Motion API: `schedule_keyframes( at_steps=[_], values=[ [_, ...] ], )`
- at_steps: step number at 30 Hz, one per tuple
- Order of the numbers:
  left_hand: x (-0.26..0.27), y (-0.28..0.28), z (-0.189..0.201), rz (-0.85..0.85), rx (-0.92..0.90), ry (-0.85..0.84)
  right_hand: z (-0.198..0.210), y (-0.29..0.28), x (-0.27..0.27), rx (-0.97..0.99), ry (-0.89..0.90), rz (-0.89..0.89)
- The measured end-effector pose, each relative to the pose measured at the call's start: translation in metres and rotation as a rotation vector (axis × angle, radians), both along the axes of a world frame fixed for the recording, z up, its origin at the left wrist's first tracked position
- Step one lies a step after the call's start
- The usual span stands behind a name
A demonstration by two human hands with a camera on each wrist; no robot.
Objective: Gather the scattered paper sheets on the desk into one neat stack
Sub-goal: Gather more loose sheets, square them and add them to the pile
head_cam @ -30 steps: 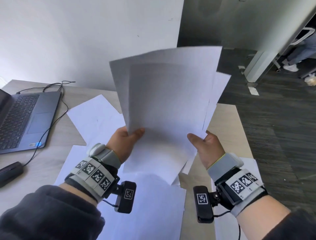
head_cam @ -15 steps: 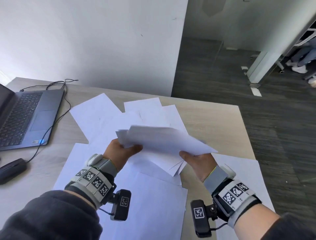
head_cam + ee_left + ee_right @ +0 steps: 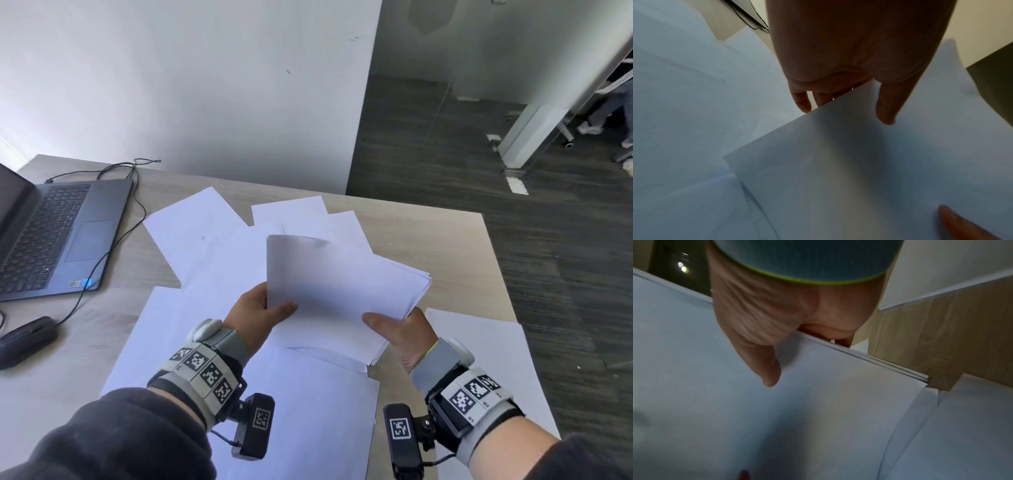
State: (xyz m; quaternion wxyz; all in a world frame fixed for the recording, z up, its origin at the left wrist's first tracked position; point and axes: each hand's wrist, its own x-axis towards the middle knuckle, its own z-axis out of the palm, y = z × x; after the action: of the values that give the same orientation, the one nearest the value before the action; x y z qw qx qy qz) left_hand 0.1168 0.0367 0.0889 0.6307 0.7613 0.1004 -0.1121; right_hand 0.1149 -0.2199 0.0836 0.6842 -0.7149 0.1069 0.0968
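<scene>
I hold a bundle of white paper sheets (image 3: pixel 337 291) above the middle of the desk, its edges nearly flush. My left hand (image 3: pixel 260 313) pinches its near left edge, thumb on top, fingers underneath. My right hand (image 3: pixel 399 330) pinches the near right corner the same way. The left wrist view shows the bundle (image 3: pixel 869 170) under the thumb of my left hand (image 3: pixel 849 104). The right wrist view shows the layered edges of the bundle (image 3: pixel 838 402) under the thumb of my right hand (image 3: pixel 793 360). More loose sheets (image 3: pixel 195 233) lie fanned out on the wooden desk (image 3: pixel 428 236), with another sheet (image 3: pixel 486 356) at the right.
An open laptop (image 3: pixel 54 233) sits at the desk's left, with a black cable (image 3: pixel 113 240) running to a dark mouse (image 3: pixel 25 337) near the front left. The desk's right edge drops to dark floor (image 3: pixel 565 274). A white wall stands behind.
The bundle, held upright and fanned one second ago, came down flat and low, and now tilts up a little with its sheets squared together. Both hands kept their hold.
</scene>
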Motion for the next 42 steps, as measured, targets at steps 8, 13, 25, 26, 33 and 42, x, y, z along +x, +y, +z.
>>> schedule_keyframes(
  at_steps=[8, 13, 25, 26, 33, 42],
  values=[
    [0.000, -0.003, 0.007, 0.105, -0.011, -0.060, 0.012, 0.001, 0.008, 0.152, -0.057, -0.026],
    [-0.005, -0.007, -0.002, 0.003, 0.136, 0.113, -0.013, -0.005, 0.001, -0.025, 0.104, 0.048],
    [-0.012, -0.013, -0.001, -0.139, 0.447, 0.178, -0.034, -0.011, -0.008, -0.244, 0.215, 0.040],
    [-0.013, -0.014, -0.003, -0.165, 0.477, 0.206, -0.037, -0.012, -0.010, -0.246, 0.228, 0.051],
    [-0.008, -0.026, 0.005, -0.152, 0.394, 0.175, -0.033, -0.030, -0.016, -0.159, 0.120, -0.015],
    [-0.004, -0.117, -0.037, -0.165, 0.157, 0.376, -0.069, -0.121, -0.060, -0.215, 0.244, -0.162]
  ],
)
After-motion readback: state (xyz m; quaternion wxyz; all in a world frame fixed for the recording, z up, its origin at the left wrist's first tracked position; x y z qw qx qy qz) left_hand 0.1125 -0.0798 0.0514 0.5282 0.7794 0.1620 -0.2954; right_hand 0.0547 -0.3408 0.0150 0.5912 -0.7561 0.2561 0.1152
